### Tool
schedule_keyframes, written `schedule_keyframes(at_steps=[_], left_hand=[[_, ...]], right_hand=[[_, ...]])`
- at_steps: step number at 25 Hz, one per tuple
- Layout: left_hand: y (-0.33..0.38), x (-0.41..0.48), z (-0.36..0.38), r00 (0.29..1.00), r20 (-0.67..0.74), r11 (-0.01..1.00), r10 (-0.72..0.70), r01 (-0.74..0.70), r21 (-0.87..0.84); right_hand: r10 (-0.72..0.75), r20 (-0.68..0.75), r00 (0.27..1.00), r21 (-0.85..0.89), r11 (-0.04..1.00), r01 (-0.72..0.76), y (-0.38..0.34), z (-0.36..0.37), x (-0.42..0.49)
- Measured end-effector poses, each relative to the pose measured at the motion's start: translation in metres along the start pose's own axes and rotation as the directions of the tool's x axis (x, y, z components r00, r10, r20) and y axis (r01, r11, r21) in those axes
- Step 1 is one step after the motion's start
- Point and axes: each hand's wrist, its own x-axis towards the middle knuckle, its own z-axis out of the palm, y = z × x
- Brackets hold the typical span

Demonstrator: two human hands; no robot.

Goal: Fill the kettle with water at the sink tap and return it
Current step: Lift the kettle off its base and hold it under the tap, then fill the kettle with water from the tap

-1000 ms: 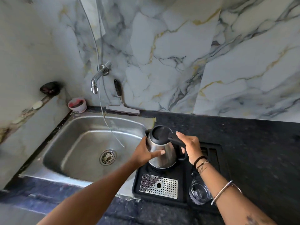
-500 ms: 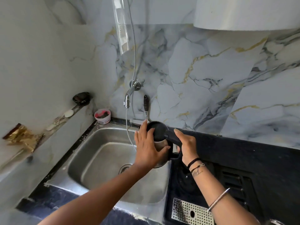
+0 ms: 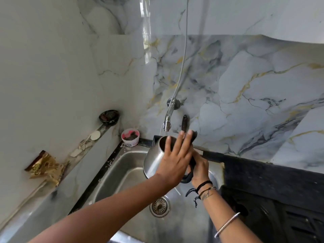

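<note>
Holding the steel kettle [image 3: 154, 160] up over the sink [image 3: 122, 172], mouth tipped toward the tap [image 3: 168, 120] and just under its spout. The right hand [image 3: 199, 168] is wrapped round the black handle; the left hand [image 3: 175, 158] lies flat on the body, fingers [image 3: 179, 140] spread wide, not gripping.

What could go wrong, I reckon: the mouth sits a bit off the spout, so water could hit the rim and splash — and a filling kettle gets heavy for one fist.

Count: one kettle, one tap, one drain [image 3: 159, 206], one pink-lined cup [image 3: 130, 137], one dark dish [image 3: 109, 116], one gold wrapper [image 3: 46, 166], two hands.
</note>
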Motion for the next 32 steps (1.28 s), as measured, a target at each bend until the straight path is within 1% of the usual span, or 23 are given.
schedule_keyframes(at_steps=[1,2,4,5,6,7,8,9,10,11,12,13,14,15,16,17,18,20,22,26,28,30,32], left_hand=[[-0.007,-0.002,0.003,0.997,0.011,0.995,0.073,-0.074,0.060],[-0.013,-0.002,0.006,0.994,0.027,0.989,0.105,-0.107,0.098],[-0.023,0.006,0.011,0.995,0.031,0.985,0.099,-0.103,0.137],[-0.029,0.012,0.012,0.996,0.002,0.988,0.090,-0.089,0.128],[-0.035,0.017,0.015,0.994,-0.039,0.992,0.101,-0.097,0.083],[-0.043,0.018,0.020,0.983,-0.102,0.989,0.149,-0.150,0.001],[-0.051,0.017,0.026,0.959,-0.190,0.966,0.211,-0.234,-0.107],[-0.057,0.014,0.032,0.926,-0.290,0.924,0.242,-0.311,-0.223],[-0.062,0.011,0.036,0.907,-0.367,0.881,0.205,-0.335,-0.335],[-0.066,0.011,0.039,0.917,-0.390,0.850,0.081,-0.268,-0.453],[-0.070,0.016,0.042,0.932,-0.343,0.811,-0.117,-0.110,-0.575],[-0.076,0.027,0.045,0.912,-0.232,0.736,-0.337,0.102,-0.669],[-0.085,0.042,0.048,0.859,-0.083,0.647,-0.505,0.313,-0.696],[-0.096,0.058,0.054,0.805,0.054,0.593,-0.590,0.478,-0.648],[-0.108,0.072,0.060,0.767,0.177,0.580,-0.617,0.595,-0.557],[-0.117,0.084,0.066,0.738,0.277,0.592,-0.615,0.664,-0.457],[-0.124,0.093,0.071,0.720,0.351,0.609,-0.599,0.694,-0.384],[-0.128,0.103,0.082,0.710,0.412,0.628,-0.571,0.701,-0.338],[-0.131,0.106,0.093,0.730,0.384,0.639,-0.566,0.682,-0.355],[-0.161,0.111,0.116,0.818,0.265,0.776,-0.511,0.572,-0.268],[-0.168,0.123,0.125,0.846,0.280,0.816,-0.454,0.521,-0.250],[-0.163,0.132,0.135,0.855,0.338,0.793,-0.394,0.502,-0.346],[-0.164,0.129,0.143,0.850,0.437,0.714,-0.296,0.500,-0.489]], right_hand=[[0.005,0.006,1.000,0.001,1.000,-0.005,0.007,0.006,0.001],[0.011,-0.001,1.000,0.000,1.000,-0.011,0.012,0.012,0.004],[0.028,-0.060,0.998,-0.008,1.000,-0.029,0.016,0.021,0.015],[0.032,-0.090,0.995,-0.016,0.999,-0.033,0.016,0.026,0.023],[0.035,-0.107,0.994,-0.038,0.999,-0.039,0.015,0.030,0.031],[0.036,-0.108,0.994,-0.074,0.996,-0.044,0.017,0.032,0.039],[0.031,-0.095,0.995,-0.115,0.993,-0.042,0.020,0.032,0.045],[0.024,-0.085,0.996,-0.148,0.988,-0.037,0.026,0.030,0.049],[0.034,-0.098,0.995,-0.155,0.987,-0.049,0.031,0.025,0.052],[0.058,-0.128,0.990,-0.113,0.991,-0.073,0.036,0.019,0.053],[0.078,-0.156,0.985,-0.058,0.994,-0.088,0.038,0.012,0.056],[0.096,-0.175,0.980,-0.007,0.995,-0.098,0.038,0.006,0.061],[0.111,-0.188,0.976,0.020,0.994,-0.109,0.038,0.002,0.069],[0.123,-0.194,0.973,0.034,0.992,-0.118,0.038,0.000,0.077],[0.127,-0.191,0.973,0.040,0.992,-0.122,0.041,0.000,0.087],[0.132,-0.181,0.975,0.027,0.991,-0.130,0.045,0.002,0.095],[0.139,-0.163,0.977,0.004,0.990,-0.140,0.051,0.006,0.101],[0.154,-0.132,0.979,-0.006,0.988,-0.157,0.062,0.015,0.112],[0.159,-0.107,0.981,-0.021,0.986,-0.162,0.069,0.022,0.124],[0.171,-0.001,0.985,-0.062,0.983,-0.171,0.070,0.047,0.155],[0.160,0.008,0.987,-0.079,0.984,-0.159,0.068,0.049,0.167],[0.158,-0.012,0.987,-0.061,0.986,-0.158,0.069,0.036,0.173],[0.170,-0.039,0.985,-0.042,0.984,-0.172,0.076,0.022,0.172]])
